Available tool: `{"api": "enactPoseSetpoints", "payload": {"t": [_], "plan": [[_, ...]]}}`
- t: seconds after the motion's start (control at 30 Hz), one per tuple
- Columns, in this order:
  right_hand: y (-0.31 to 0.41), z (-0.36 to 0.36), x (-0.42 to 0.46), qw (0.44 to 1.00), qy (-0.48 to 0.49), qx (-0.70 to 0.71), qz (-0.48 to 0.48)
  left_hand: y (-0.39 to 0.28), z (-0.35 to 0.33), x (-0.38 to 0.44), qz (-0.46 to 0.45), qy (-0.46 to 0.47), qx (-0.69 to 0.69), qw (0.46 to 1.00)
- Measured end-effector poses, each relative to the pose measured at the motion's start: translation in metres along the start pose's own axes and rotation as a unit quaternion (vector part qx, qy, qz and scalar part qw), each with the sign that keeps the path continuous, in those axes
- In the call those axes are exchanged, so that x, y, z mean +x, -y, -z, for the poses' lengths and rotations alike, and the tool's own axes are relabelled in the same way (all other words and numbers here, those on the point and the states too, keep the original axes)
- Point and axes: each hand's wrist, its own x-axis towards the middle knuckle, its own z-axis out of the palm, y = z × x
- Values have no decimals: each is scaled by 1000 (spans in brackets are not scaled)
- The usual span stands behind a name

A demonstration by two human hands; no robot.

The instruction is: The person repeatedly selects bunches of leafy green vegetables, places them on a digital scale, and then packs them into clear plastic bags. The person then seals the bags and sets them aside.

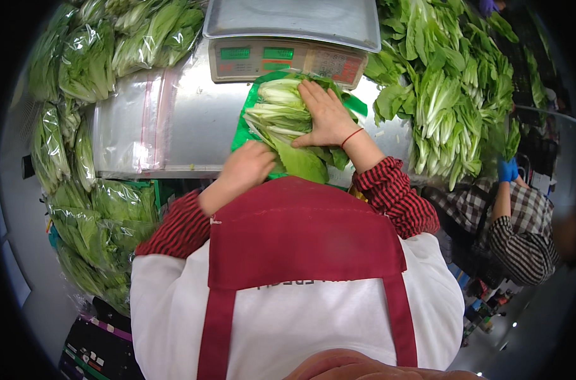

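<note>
A bunch of leafy greens with white stalks [281, 111] lies on a green plastic sheet [242, 130], on the metal table in front of my body. My right hand [327, 116] rests spread on top of the bunch, its thumb apart from the fingers. Close to the near left edge of the sheet is my left hand [251, 162], with its fingers curled and slightly blurred; whether it grips the sheet I cannot tell. Just beyond the bunch stands a digital scale [288, 59] with a metal pan [292, 19].
Flat clear plastic bags [122, 128] lie on the left of the table. Bagged greens [86, 61] are piled at far left, with more bags [122, 204] lower down. Loose greens [440, 99] heap on the right. A co-worker with a blue glove [507, 170] is at far right.
</note>
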Motion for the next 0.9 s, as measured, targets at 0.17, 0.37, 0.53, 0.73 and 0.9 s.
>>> {"api": "enactPoseSetpoints", "payload": {"t": [0.17, 0.37, 0.53, 0.73, 0.9], "plan": [[7, -5, -7, 999, 2, 8, -36, -9, -3, 15, -63, -12, -12, 998], [-1, -15, -9, 998, -39, 27, -38, 15, 27, -8, -145, 30, 167, 975], [16, -23, -12, 997, -48, -11, -66, 3, 22, 18, -250, -58, 174, 951], [26, -37, -19, 993, 22, 116, 2, -7, 28, 39, -144, -92, 64, 983], [-17, 11, 27, 980, -44, 101, -168, -9, 24, 33, -129, -104, 82, 983]]}}
